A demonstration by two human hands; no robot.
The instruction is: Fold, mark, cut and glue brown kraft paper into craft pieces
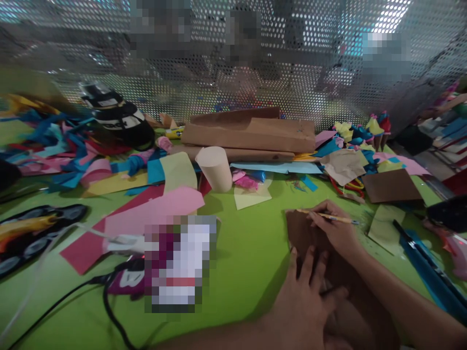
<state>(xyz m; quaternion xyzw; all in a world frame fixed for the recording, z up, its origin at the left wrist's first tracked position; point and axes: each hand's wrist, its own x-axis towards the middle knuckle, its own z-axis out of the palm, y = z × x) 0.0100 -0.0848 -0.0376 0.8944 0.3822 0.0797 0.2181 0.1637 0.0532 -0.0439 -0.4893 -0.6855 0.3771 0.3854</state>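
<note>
"At the near right of the green surface (248,262), what's under those hands?"

"A brown cardboard sheet (297,231). The left hand (306,287) lies flat on it, fingers spread wide; the right hand (335,226) pinches a pencil (339,218), its tip by the sheet's far left corner."

"Marking, then?"

"Seems so. I'd say the next stroke calls for a firm left palm and a light right wrist."

"And room to move?"

"More to the left, where green shows along the sheet's edge. Rightward looks tighter: yellow paper (386,226) lies near the right forearm (404,291). Beyond the far edge, a paper tube (215,170) stands apart."
</note>
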